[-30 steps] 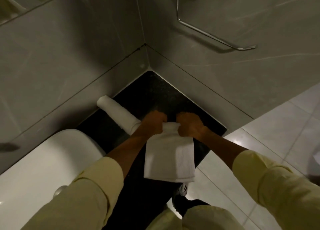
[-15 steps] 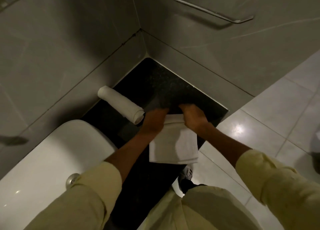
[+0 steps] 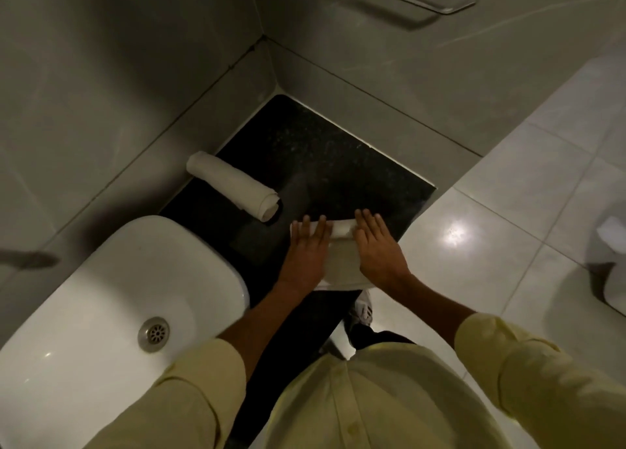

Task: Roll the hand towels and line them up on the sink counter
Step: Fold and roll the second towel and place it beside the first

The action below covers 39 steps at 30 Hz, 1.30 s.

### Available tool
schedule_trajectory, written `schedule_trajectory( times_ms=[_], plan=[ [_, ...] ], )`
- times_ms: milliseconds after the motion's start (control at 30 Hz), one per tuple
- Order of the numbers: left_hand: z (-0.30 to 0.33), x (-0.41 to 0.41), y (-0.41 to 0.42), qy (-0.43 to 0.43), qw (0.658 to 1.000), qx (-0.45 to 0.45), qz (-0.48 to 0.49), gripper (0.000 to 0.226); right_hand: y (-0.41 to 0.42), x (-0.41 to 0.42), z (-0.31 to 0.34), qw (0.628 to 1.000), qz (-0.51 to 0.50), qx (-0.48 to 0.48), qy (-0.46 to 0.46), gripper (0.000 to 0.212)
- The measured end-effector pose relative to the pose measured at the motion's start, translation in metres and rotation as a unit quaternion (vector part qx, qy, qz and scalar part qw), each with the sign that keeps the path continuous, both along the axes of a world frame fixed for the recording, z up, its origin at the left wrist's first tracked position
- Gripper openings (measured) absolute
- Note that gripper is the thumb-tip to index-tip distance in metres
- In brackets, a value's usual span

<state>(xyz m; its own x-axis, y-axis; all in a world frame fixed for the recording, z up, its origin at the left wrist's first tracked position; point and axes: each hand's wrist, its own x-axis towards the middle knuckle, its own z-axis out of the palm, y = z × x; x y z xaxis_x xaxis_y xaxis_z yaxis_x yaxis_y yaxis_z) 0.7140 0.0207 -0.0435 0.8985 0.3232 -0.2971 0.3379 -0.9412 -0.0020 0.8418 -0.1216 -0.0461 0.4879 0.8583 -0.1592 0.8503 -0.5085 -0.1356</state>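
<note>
On the black counter (image 3: pixel 325 157), the left hand (image 3: pixel 306 255) and right hand (image 3: pixel 379 249) lie flat, fingers extended, palms pressing a white towel (image 3: pixel 342 262) partly rolled at its far edge. Neither hand grips it. A finished rolled towel (image 3: pixel 233 186) lies near, to the left, against the grey tiled wall (image 3: pixel 101 76). A white sink (image 3: pixel 101 296) adjoins the counter.

Both hands flat, palms down, fingers stretched forward and side by side: left hand (image 3: pixel 310 252) and right hand (image 3: pixel 377 245) close together, forearms bare, yellow sleeves (image 3: pixel 528 377) pushed back.
</note>
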Motion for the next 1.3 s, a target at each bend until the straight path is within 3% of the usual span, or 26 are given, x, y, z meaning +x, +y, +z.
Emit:
schedule_trajectory(
  times_ms=[100,267,333,367,433,533,633,767,900,1033,1133,1200,1300],
  plan=[
    [0.006,-0.019,-0.025,0.011,1.000,-0.007,0.004,0.082,-0.026,-0.024,-0.006,1.000,0.014,0.008,-0.006,0.069],
    [0.042,0.014,-0.007,0.008,0.996,-0.053,0.075,0.048,0.006,-0.002,0.037,0.997,-0.050,0.028,0.050,0.063],
    [0.050,0.038,0.012,-0.007,0.994,-0.064,0.090,0.063,0.030,0.015,0.045,0.996,-0.066,-0.019,0.065,0.080],
    [0.049,0.047,0.021,0.016,0.993,-0.066,0.100,0.081,0.038,0.020,0.048,0.992,-0.064,-0.063,0.083,0.086],
    [0.043,0.057,0.030,0.116,0.983,-0.087,0.109,0.103,0.048,0.025,0.047,0.977,-0.055,-0.142,0.147,0.080],
    [0.030,0.054,0.026,0.217,0.966,-0.118,0.073,0.090,0.042,0.014,0.046,0.972,-0.037,-0.167,0.160,0.061],
    [0.023,0.029,0.006,0.141,0.982,-0.114,0.046,0.087,0.016,-0.010,0.033,0.993,-0.025,-0.091,0.067,0.061],
    [0.013,-0.041,-0.040,-0.018,1.000,-0.021,-0.001,0.101,-0.043,-0.059,-0.001,0.997,0.008,0.059,-0.041,0.058],
    [0.006,-0.087,-0.069,-0.077,0.996,-0.027,-0.027,0.088,-0.083,-0.093,-0.022,0.993,0.024,0.105,-0.054,0.055],
    [0.025,-0.068,-0.049,-0.126,0.985,-0.111,0.038,0.063,-0.078,-0.080,-0.011,0.987,0.021,0.154,-0.043,0.041],
    [0.041,-0.038,-0.011,-0.083,0.966,-0.227,0.096,0.060,-0.063,-0.058,0.009,0.989,0.045,0.143,-0.008,0.030],
    [0.045,-0.026,0.008,0.007,0.940,-0.320,0.122,0.067,-0.054,-0.045,0.018,0.991,0.055,0.113,0.045,0.023],
    [0.044,-0.017,0.023,0.127,0.927,-0.342,0.093,0.072,-0.042,-0.027,0.024,0.983,0.018,0.065,0.168,0.038]
  ],
)
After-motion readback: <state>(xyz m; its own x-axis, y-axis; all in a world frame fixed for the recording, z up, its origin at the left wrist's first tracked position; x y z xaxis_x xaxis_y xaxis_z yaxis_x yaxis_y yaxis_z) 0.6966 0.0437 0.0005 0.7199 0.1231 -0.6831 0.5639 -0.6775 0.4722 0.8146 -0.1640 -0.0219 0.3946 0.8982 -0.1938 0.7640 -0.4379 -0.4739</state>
